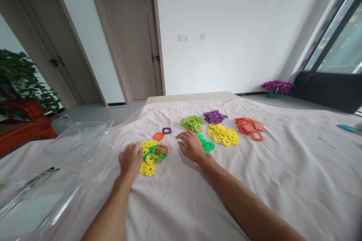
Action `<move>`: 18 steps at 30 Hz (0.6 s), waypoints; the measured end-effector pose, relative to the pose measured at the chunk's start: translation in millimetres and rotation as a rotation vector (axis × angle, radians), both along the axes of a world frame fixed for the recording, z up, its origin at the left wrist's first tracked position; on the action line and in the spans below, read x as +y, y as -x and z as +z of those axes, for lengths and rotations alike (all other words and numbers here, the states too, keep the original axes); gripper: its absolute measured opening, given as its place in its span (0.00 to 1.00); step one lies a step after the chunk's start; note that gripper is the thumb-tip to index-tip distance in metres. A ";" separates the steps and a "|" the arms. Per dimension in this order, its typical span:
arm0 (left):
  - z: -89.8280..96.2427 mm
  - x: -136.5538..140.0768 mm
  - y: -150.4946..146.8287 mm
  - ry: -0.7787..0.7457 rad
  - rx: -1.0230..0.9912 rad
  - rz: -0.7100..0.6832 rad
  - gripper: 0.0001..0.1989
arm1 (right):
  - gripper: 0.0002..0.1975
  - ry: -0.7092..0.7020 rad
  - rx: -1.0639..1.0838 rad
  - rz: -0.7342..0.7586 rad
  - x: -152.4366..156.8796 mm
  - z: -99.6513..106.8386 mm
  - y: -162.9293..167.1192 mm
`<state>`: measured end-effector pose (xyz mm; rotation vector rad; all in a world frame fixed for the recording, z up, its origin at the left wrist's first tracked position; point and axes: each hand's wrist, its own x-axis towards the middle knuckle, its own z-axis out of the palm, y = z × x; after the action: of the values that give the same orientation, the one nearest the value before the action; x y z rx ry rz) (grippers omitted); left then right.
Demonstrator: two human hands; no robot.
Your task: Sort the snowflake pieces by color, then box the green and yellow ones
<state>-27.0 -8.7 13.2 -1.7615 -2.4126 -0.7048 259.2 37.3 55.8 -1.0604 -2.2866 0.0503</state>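
At the left edge of a mixed pile of yellow, green and orange plastic snowflake building pieces (pixel 150 169), my left hand (pixel 130 160) rests with its fingers apart, close to the yellow ones. I see nothing held in it. My right hand (pixel 191 145) is over the cloth beside green pieces (pixel 207 145), which it partly covers. Its thumb and forefinger stand apart and look empty. An orange square piece (pixel 158 136) and a purple square piece (pixel 166 131) lie between the hands, farther back. Sorted heaps sit beyond my right hand: light green (pixel 192 123), purple (pixel 214 117), yellow (pixel 223 134) and orange-red (pixel 249 126).
Clear plastic boxes (pixel 53 211) stand on the left of the pale cloth (pixel 283 180), with a dark, thin object across the nearer one. A blue object (pixel 347 128) lies at the far right, near a thin stick (pixel 328 142). Doors and a white wall stand behind.
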 end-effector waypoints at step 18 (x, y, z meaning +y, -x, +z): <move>3.0 0.6 -6.9 0.003 0.126 -0.062 0.19 | 0.16 -0.053 -0.264 0.648 -62.0 5.7 59.9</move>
<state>-20.1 -8.0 16.2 -1.8300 -2.2890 -0.5773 199.3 -24.7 61.5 -0.2723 -2.7650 0.1142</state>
